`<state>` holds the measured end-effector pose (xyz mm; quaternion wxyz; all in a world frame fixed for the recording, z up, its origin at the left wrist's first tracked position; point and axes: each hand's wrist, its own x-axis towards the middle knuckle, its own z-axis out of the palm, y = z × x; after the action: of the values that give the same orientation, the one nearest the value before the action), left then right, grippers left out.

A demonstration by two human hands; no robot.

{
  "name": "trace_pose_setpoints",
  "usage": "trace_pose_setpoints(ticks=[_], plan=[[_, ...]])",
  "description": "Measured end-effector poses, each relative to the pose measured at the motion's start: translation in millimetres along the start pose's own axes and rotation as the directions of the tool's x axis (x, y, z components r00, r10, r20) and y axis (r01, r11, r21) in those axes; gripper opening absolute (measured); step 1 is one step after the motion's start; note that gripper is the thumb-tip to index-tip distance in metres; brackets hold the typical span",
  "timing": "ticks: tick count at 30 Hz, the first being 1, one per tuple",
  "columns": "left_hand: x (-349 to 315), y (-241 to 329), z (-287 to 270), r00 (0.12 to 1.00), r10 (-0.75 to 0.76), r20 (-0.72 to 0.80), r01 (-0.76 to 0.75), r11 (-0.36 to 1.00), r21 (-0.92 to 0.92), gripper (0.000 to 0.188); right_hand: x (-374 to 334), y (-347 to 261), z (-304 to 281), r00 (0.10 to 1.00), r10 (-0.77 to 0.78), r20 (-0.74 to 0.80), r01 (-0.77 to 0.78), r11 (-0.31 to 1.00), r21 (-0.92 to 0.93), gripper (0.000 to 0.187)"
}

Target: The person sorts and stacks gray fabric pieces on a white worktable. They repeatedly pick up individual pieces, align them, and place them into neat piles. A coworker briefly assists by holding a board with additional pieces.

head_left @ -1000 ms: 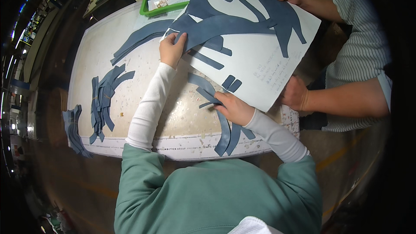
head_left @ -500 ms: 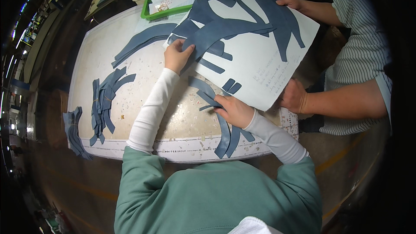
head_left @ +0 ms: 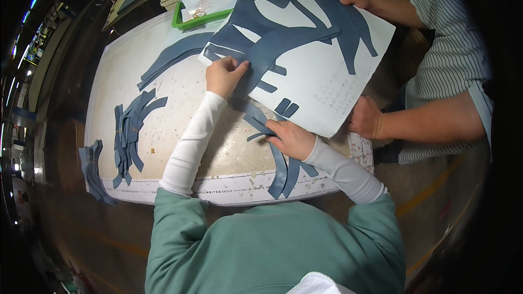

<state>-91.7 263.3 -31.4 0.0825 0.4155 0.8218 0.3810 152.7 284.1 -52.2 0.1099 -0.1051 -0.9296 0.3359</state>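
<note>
My left hand [head_left: 223, 78] pinches the lower left end of a long curved dark blue leather-like piece [head_left: 272, 46], thumb against fingers. That piece lies across a white board [head_left: 327, 98] bearing several blue cut pieces. A co-worker's hands, one upper [head_left: 357, 0] and one lower [head_left: 366, 118], grip the board's right side. Below the board, my right hand [head_left: 292, 139] is closed on narrow blue strips [head_left: 262, 126], their ends showing past the fingertips. More curved blue strips [head_left: 279, 173] lie on the table just beneath this hand.
On the table [head_left: 180, 125] at left lie a bundle of blue strips [head_left: 128, 130] and another bundle [head_left: 95, 171] at the edge. A stack of long curved pieces [head_left: 171, 60] lies farther back. A green tray [head_left: 199, 20] with papers stands at the far edge.
The board and its pieces have shifted slightly left and away. My left hand has drawn the curved piece a little toward me. My right hand keeps its hold on the strips.
</note>
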Motion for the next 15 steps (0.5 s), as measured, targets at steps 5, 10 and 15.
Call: trace_pose_setpoints(ticks=[5,10,15], plan=[[-14,21,-8,0.998,0.056,-0.02,-0.052,0.989,0.135,0.039,-1,0,0,1.0,0.006,0.0,-0.006,0.999,-0.041,0.027],[-17,25,-13,0.983,0.13,-0.127,-0.085,0.947,0.308,0.047,0,1,2,1.0,-0.005,-0.011,0.005,1.0,-0.021,0.027],[-4,-10,-42,0.879,0.253,-0.404,-0.209,0.966,0.151,0.037,-1,4,7,1.0,-0.007,-0.02,0.008,1.0,0.021,0.028]])
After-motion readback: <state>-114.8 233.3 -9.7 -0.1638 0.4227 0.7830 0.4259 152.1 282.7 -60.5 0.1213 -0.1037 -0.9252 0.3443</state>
